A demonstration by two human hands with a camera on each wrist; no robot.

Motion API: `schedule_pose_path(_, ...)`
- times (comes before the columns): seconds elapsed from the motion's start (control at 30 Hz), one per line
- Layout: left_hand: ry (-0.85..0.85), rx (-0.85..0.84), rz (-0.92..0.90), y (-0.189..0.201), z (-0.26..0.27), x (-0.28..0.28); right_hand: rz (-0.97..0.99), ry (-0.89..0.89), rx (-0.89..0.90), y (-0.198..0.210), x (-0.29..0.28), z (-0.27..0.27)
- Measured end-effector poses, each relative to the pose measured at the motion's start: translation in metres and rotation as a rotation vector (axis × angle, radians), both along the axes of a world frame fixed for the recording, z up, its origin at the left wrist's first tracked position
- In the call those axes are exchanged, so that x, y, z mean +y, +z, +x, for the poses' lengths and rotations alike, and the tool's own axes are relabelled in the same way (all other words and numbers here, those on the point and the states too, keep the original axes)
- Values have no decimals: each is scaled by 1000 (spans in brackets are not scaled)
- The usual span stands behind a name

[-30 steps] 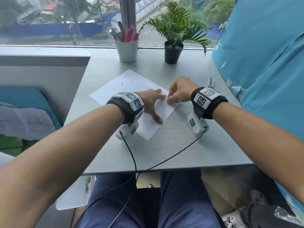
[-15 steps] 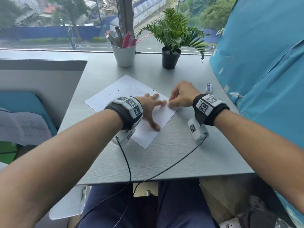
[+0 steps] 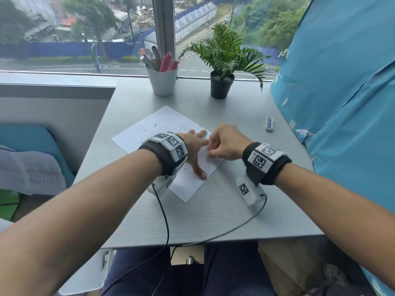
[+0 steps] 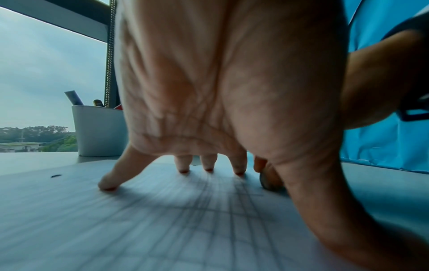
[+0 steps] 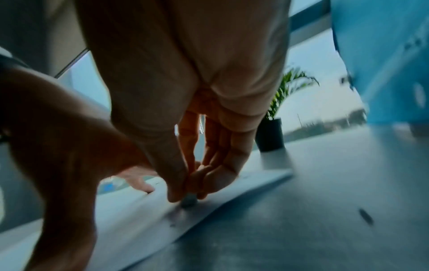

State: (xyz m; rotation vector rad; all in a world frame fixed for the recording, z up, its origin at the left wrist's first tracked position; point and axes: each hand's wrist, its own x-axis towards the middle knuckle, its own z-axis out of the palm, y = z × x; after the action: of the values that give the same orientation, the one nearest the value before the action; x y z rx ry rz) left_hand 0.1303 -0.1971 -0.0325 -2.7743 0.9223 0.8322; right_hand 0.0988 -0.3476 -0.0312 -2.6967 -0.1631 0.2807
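Observation:
A white sheet of paper [image 3: 149,129] with faint pencil grid lines lies skewed on the grey desk [image 3: 213,210]. My left hand [image 3: 198,154] presses it flat with spread, straight fingers [image 4: 109,183]. Just to the right, my right hand [image 3: 210,150] curls its fingers and thumb round a small grey eraser [image 5: 189,199] whose tip touches the paper [image 5: 139,210]. The same eraser [image 4: 267,181] shows beside my left thumb in the left wrist view. In the head view the right hand hides the eraser.
A white cup of pens [image 3: 163,83] and a potted plant [image 3: 221,86] stand at the back by the window. A white sleeved eraser [image 3: 269,123] lies at the right. A blue cover [image 3: 342,103] bounds the right side. Cables [image 3: 164,221] trail over the front edge.
My right hand has shifted slightly toward my left fingers on the paper. The left hand stays pressed in place. The head view has tilted a little.

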Motion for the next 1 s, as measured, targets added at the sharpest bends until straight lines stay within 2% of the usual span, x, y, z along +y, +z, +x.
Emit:
schedule_pose_path(0.07, 5, 5, -23, -1, -1, 1, 3, -97, -9, 2, -12, 10)
schedule_pose_path(0.13, 16, 0, -44, -3, -1, 3, -53, -217, -95, 7, -25, 20)
schedule_pose_path(0.2, 29, 3, -66, -7, 1, 5, -67, -246, -148, 8, -26, 17)
schedule_pose_path(0.33, 110, -11, -113, -13, 4, 13, 65, -77, -91, 6, 1, -20)
schedule_pose_path(0.4, 129, -20, -103, -11, 6, 15, 52, -5, -46, 2, 9, -27)
schedule_pose_path(0.57, 135, -38, -47, 10, 6, 44, -41, -59, -95, 2, -5, -13)
schedule_pose_path(0.73, 117, -88, -44, 1, 1, 75, -51, -27, -103, 3, -5, -15)
schedule_pose_path(0.83, 62, -151, -173, -5, -4, 66, -53, 0, -106, 1, -1, -15)
schedule_pose_path(0.9, -24, -111, -273, -6, -7, 53, -66, -5, -133, 1, -1, -10)
schedule_pose_path(1.0, -82, -37, -313, -10, -7, 35, -71, 19, -166, 2, -2, -6)
